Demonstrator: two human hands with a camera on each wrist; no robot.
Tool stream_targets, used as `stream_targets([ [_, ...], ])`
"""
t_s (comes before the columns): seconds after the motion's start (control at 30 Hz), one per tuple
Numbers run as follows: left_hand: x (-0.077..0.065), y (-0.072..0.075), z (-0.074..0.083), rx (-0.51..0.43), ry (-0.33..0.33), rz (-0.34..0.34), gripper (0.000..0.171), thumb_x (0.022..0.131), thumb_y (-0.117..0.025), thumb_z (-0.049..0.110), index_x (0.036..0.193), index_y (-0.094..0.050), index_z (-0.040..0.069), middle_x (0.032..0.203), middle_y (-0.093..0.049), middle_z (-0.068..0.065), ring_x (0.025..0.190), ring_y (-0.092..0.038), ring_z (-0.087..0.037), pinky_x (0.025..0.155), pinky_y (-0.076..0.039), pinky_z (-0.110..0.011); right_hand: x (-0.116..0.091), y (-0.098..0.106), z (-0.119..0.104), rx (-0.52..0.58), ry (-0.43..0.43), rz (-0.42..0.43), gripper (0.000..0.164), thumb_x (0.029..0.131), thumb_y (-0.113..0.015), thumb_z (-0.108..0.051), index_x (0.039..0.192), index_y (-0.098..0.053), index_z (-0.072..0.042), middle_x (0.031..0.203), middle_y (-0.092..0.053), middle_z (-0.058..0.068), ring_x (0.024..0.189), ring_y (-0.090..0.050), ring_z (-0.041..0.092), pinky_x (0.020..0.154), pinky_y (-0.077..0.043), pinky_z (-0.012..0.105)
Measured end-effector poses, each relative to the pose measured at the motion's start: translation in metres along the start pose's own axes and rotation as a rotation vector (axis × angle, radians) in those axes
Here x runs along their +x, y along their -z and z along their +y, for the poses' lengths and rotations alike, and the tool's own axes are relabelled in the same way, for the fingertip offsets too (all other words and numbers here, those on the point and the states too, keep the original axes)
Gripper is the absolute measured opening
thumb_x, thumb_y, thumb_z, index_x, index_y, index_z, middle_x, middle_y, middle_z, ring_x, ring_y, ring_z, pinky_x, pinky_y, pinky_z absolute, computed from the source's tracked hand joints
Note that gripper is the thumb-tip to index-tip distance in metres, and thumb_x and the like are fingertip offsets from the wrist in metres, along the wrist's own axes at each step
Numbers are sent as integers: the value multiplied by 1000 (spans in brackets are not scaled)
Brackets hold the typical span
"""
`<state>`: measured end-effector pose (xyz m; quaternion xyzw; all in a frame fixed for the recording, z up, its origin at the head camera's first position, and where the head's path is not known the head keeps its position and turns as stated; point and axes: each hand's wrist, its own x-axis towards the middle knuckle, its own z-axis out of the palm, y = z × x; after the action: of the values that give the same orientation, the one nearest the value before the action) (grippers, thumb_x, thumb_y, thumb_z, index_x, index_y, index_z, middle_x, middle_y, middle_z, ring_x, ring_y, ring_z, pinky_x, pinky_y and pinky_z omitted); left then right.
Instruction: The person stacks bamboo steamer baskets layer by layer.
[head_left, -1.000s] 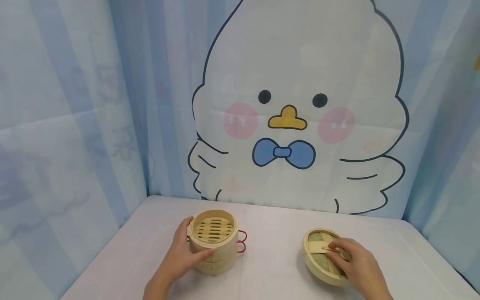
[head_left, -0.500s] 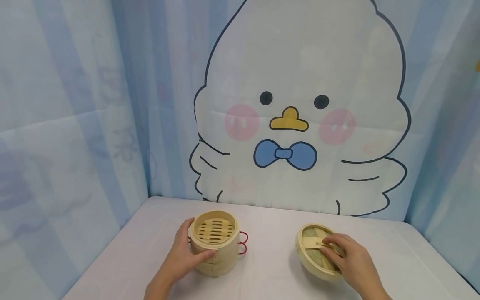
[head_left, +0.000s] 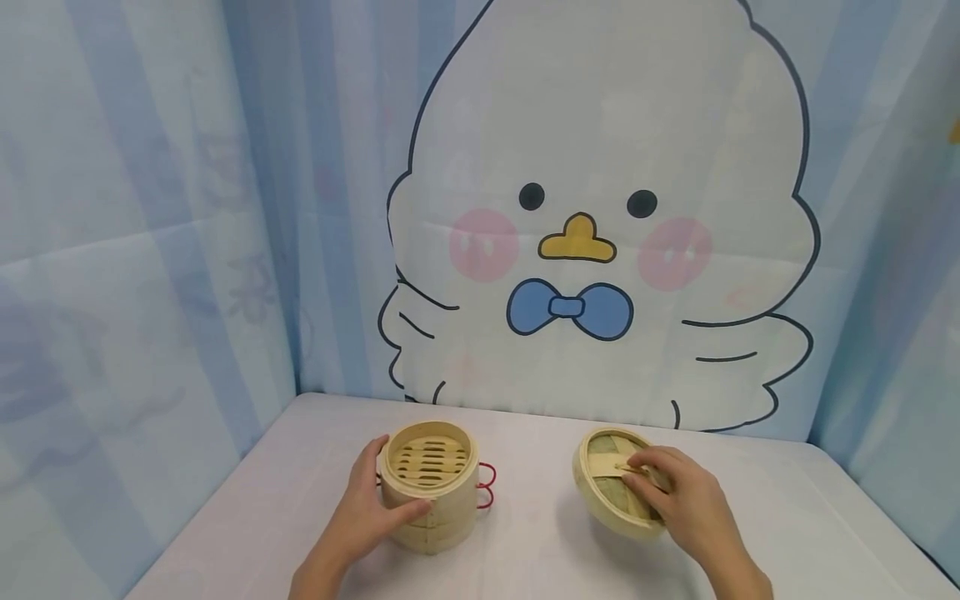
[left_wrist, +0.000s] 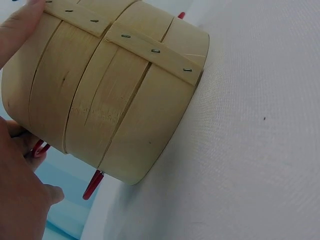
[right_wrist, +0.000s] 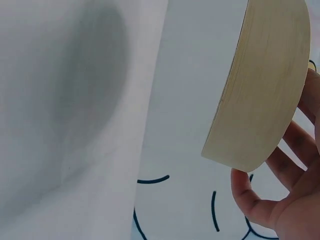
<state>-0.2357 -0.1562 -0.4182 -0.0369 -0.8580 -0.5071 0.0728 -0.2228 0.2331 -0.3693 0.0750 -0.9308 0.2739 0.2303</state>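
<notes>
A round bamboo steamer point(head_left: 431, 508) stands upright on the table, its slatted top tier facing up. My left hand point(head_left: 363, 508) grips its left side, the thumb across the front and the fingers around the back. Stapled bands point(left_wrist: 150, 52) run down its wall in the left wrist view. My right hand point(head_left: 686, 500) pinches the small loop handle on top of the woven bamboo steamer lid point(head_left: 615, 492). That lid hangs tilted above the table, to the right of the steamer, and casts a shadow below it in the right wrist view.
Red loops point(head_left: 487, 485) stick out from the steamer's right side, between it and the lid. The white-covered table point(head_left: 525, 558) ends at a striped curtain point(head_left: 337, 250) at the back, which bears a large cartoon bird.
My right hand has lifted the lid off the table and carried it left, toward the steamer. My left hand keeps its grip on the steamer, which stays in place.
</notes>
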Motion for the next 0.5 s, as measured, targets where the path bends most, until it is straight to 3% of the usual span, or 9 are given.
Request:
stream_targets([
  [0.23, -2, 1, 2, -4, 33, -7, 122, 71, -90, 50, 157, -18, 5, 162, -17, -26, 147, -17, -47, 113, -20, -67, 6, -3, -11, 44, 44, 22, 14, 85, -83, -15, 96, -74, -15, 114, -70, 9, 117, -61, 39, 98, -48, 59],
  [0.5, -1, 1, 1, -10, 21, -11, 120, 71, -90, 49, 157, -18, 5, 162, -17, -26, 148, -16, -47, 114, -19, -67, 14, -7, -26, 93, 79, 27, 15, 85, -83, -15, 97, -74, -15, 115, -70, 8, 120, -60, 38, 101, -46, 58],
])
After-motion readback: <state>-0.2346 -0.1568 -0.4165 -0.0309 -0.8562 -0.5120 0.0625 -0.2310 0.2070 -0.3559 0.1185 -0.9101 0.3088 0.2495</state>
